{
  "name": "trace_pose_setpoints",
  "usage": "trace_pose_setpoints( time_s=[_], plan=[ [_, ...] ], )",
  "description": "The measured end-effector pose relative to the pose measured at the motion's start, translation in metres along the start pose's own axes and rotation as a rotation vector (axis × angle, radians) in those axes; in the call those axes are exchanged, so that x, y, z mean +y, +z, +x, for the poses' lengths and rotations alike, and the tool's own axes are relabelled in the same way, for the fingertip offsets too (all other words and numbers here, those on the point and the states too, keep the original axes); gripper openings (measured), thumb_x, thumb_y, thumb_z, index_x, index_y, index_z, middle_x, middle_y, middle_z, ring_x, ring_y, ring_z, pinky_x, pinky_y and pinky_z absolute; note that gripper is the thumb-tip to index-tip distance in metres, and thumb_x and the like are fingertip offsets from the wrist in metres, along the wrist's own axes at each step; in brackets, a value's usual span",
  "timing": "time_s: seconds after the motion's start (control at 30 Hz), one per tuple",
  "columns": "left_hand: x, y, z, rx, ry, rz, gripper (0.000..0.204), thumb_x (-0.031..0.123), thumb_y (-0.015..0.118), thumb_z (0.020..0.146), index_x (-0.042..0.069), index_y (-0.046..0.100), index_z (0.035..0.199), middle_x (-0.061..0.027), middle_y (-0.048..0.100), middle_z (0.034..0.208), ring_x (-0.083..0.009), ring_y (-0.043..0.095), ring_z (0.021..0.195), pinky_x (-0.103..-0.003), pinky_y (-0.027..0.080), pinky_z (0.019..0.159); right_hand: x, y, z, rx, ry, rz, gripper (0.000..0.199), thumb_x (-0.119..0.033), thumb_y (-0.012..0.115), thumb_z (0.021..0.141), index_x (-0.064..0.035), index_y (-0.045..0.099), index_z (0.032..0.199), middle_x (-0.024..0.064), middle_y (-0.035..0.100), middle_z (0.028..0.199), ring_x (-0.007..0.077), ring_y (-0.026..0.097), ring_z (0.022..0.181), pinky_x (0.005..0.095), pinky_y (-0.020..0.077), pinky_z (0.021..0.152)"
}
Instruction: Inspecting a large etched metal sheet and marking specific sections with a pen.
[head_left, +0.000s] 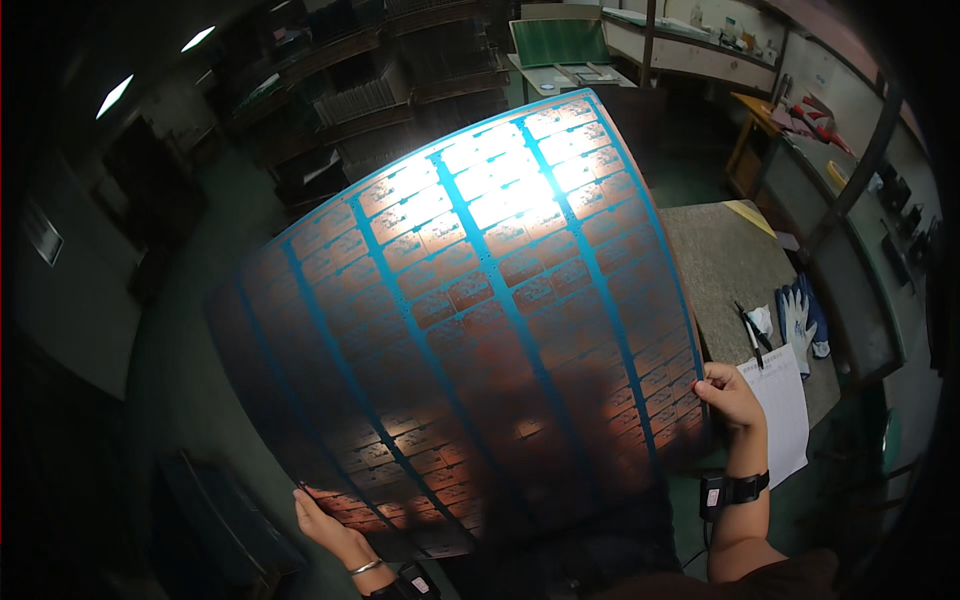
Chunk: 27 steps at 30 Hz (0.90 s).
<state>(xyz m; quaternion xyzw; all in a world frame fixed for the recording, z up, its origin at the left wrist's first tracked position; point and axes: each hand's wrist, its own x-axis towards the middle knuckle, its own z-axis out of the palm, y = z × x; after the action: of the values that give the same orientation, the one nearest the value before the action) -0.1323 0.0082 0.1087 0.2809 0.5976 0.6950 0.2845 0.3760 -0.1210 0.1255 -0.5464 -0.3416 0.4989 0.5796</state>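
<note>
I hold up a large thin circuit-board panel [470,320], copper-coloured with a blue grid of strips, tilted so that ceiling light glares off its upper part. My left hand [325,522] grips its lower left edge, thumb on the face. My right hand [728,392] grips its right edge, fingers curled around it. The panel fills the middle of the view and hides what lies below it.
A grey worktable [725,262] stands at the right with a white paper sheet [785,415], a pen [750,335] and blue-white gloves [800,320]. Racks of boards [390,100] stand behind. A green panel [558,40] lies on a far bench. The floor [190,340] is dark green.
</note>
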Motion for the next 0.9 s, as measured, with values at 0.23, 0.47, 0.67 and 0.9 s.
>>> trace_pose_setpoints(
  time_s=[0.23, 0.47, 0.67, 0.9],
  plan=[
    [-0.008, -0.004, 0.000, 0.038, 0.009, -0.067, 0.035, 0.030, 0.043, 0.099, 0.002, 0.058, 0.085, -0.0005, 0.056, 0.079, -0.0081, 0.054, 0.069, -0.024, 0.046, 0.061, 0.000, -0.009, -0.006, -0.113, 0.039, -0.126, 0.025, -0.019, 0.070, 0.082, 0.0032, 0.067, 0.093, 0.0022, 0.065, 0.081, 0.0065, 0.057, 0.071, 0.0220, 0.0460, 0.065],
    [0.014, 0.006, -0.015, 0.139, 0.027, 0.101, 0.034, 0.029, 0.048, 0.096, -0.002, 0.059, 0.088, -0.0053, 0.058, 0.083, -0.0142, 0.053, 0.073, -0.026, 0.045, 0.067, -0.018, -0.005, -0.011, -0.200, 0.029, -0.183, 0.024, -0.018, 0.069, 0.083, 0.0044, 0.067, 0.091, 0.0048, 0.067, 0.084, 0.0082, 0.057, 0.075, 0.0243, 0.0468, 0.068],
    [0.023, 0.010, -0.022, 0.180, 0.068, 0.186, 0.032, 0.018, 0.051, 0.095, -0.012, 0.060, 0.102, -0.0109, 0.062, 0.095, -0.0186, 0.053, 0.084, -0.028, 0.043, 0.079, -0.022, -0.003, -0.012, -0.231, 0.045, -0.200, 0.022, -0.015, 0.068, 0.083, 0.0048, 0.068, 0.093, 0.0044, 0.067, 0.082, 0.0080, 0.056, 0.073, 0.0239, 0.0457, 0.067],
    [0.010, 0.000, -0.020, 0.157, 0.028, 0.098, 0.031, 0.022, 0.054, 0.094, -0.008, 0.062, 0.096, -0.0081, 0.062, 0.087, -0.0168, 0.052, 0.073, -0.027, 0.044, 0.068, -0.023, -0.005, -0.016, -0.272, -0.009, -0.169, 0.024, -0.013, 0.069, 0.083, 0.0058, 0.067, 0.098, 0.0051, 0.067, 0.084, 0.0073, 0.057, 0.074, 0.0231, 0.0458, 0.067]
  ],
)
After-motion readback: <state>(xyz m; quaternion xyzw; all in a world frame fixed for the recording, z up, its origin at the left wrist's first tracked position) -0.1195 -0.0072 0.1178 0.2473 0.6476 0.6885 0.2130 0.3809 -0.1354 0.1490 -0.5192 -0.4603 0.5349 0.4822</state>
